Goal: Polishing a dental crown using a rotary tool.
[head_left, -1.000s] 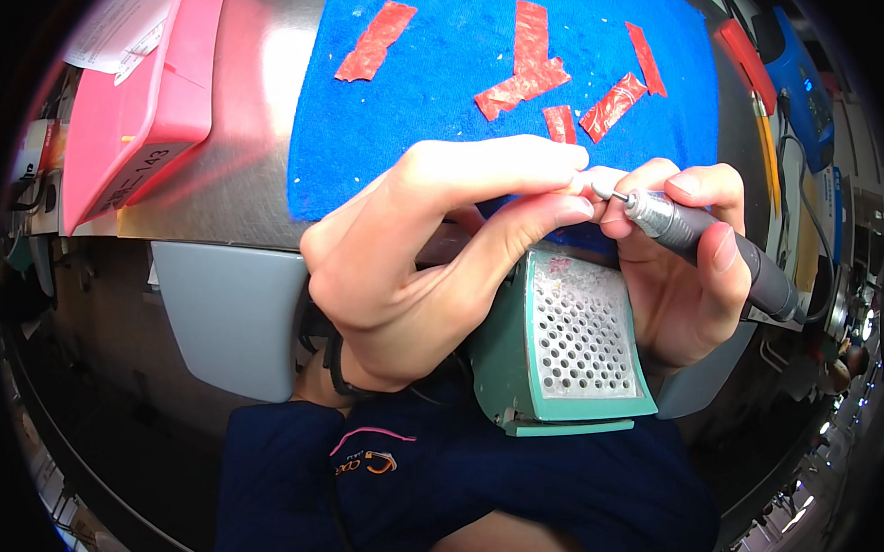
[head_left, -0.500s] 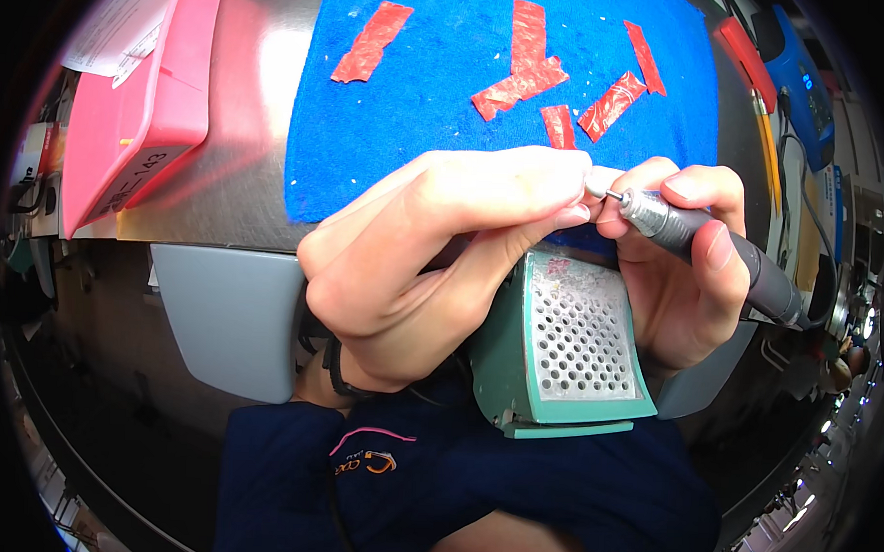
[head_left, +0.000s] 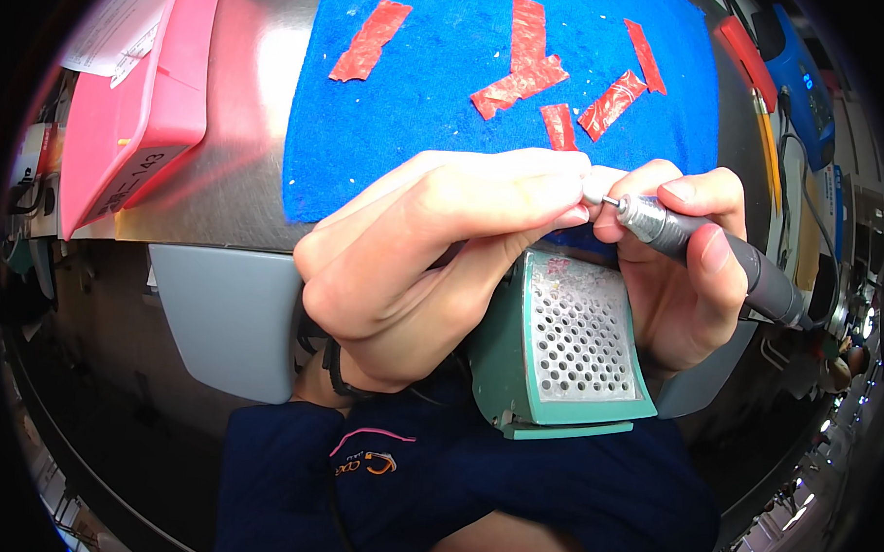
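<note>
My right hand (head_left: pixel 696 256) is wrapped around a dark, pen-shaped rotary handpiece (head_left: pixel 725 252) with a metal collar. A thin metal shank (head_left: pixel 612 201) sticks out of the collar toward the left. Thumb and fingers of my left hand (head_left: pixel 443 237) are pinched together at that tip, on a small silvery piece (head_left: pixel 592 190). Most of this piece is hidden by the fingers, so its shape and whether the shank touches it cannot be told. Both hands meet above a green box-like unit (head_left: pixel 503 346) with a perforated metal plate (head_left: pixel 581 330).
Beyond my hands lies a blue towel (head_left: pixel 428 110) with several red tape strips (head_left: pixel 612 105) and pale crumbs on it. A pink bin (head_left: pixel 126 119) with papers stands at left on the metal worktop (head_left: pixel 248 123). Grey armrest-like pads (head_left: pixel 231 317) flank me. A blue device (head_left: pixel 799 84) and cables are at right.
Both hands and the handpiece have shifted only very slightly, with the same grips. Nothing was let go or picked up.
</note>
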Demonstrator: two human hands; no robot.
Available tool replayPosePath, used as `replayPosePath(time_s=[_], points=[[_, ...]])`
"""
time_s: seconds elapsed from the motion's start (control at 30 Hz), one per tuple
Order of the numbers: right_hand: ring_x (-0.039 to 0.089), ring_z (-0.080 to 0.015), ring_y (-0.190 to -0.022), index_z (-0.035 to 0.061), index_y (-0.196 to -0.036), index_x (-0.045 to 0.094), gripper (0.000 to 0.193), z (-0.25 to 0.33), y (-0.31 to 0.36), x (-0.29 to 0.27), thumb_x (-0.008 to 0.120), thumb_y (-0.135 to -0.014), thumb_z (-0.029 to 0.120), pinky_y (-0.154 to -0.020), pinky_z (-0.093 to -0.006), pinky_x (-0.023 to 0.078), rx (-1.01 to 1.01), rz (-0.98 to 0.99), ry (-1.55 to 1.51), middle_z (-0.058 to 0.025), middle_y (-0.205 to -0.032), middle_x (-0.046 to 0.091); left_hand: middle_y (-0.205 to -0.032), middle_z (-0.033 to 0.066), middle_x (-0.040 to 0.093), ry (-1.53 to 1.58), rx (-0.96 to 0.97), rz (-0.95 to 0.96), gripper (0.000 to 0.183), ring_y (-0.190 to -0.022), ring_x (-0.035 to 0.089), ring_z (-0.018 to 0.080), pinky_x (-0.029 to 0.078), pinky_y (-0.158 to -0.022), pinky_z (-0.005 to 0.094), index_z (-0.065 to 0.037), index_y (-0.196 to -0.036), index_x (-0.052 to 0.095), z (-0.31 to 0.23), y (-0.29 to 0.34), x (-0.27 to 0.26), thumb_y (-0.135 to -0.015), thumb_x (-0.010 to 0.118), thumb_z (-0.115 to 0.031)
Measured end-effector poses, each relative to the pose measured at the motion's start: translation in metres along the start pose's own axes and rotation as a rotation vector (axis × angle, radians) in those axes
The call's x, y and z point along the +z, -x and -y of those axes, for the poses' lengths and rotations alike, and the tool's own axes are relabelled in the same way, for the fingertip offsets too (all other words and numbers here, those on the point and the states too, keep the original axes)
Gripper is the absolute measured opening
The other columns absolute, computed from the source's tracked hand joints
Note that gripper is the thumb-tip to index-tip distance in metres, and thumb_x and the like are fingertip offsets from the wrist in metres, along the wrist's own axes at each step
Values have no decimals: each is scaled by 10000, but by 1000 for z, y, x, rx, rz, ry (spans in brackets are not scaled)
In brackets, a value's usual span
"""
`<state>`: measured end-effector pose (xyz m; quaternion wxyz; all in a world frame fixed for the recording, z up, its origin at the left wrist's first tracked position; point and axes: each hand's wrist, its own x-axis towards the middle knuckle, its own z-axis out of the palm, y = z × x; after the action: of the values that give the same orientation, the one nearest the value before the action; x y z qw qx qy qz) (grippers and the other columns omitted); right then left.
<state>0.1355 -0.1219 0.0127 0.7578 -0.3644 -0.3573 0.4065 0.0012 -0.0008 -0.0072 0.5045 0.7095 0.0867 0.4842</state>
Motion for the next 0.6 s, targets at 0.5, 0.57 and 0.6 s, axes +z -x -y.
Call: replayPosePath(time_s=[0.5,0.57,0.6], points=[[544,-346,-987,-5,-1193,470,305,0,-1,-8,461,-991,224,-952,-482,414,16,62,-8,-262,-996,543,-914,225,705,2,15,10,283,-912,709,293,597,-815,382,60,-920,598,0,-2,-1,-714,745,186],[542,-344,-983,-3,-1195,470,310,1,1,-7,461,-993,232,-957,-481,410,18,25,-16,-259,-999,541,-913,221,705,1,25,3,285,-915,708,293,595,-823,385,59,-922,598,1,-2,0,-714,745,187],[541,-341,-982,-3,-1196,470,312,-1,1,-7,461,-995,235,-959,-480,408,12,12,-22,-258,-999,541,-912,220,705,-1,33,-5,285,-916,708,294,594,-826,386,59,-923,599,2,-2,1,-715,745,187]])
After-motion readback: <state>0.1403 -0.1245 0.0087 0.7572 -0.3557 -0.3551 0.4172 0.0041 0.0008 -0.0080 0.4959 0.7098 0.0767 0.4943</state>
